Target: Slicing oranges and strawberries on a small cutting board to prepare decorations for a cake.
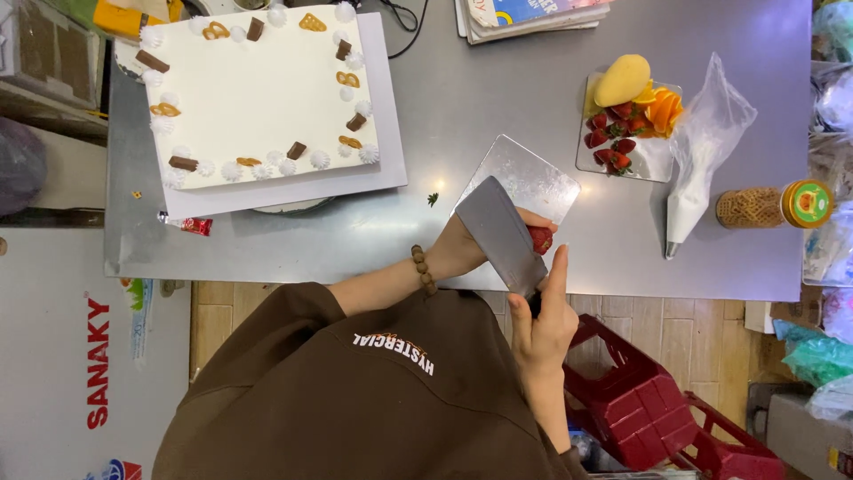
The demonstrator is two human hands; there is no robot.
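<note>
a small red wrapped packet (187, 224) lies on the steel table (498, 98) below the white rectangular cake (258, 93). the left hand (466, 247) pinches a red strawberry (540, 239) over a shiny square board (529, 178). the right hand (542, 324) is closed round the handle of a broad grey cleaver (499, 233), blade against the berry. far right lies a jar, orange-and-green lidded (771, 205).
</note>
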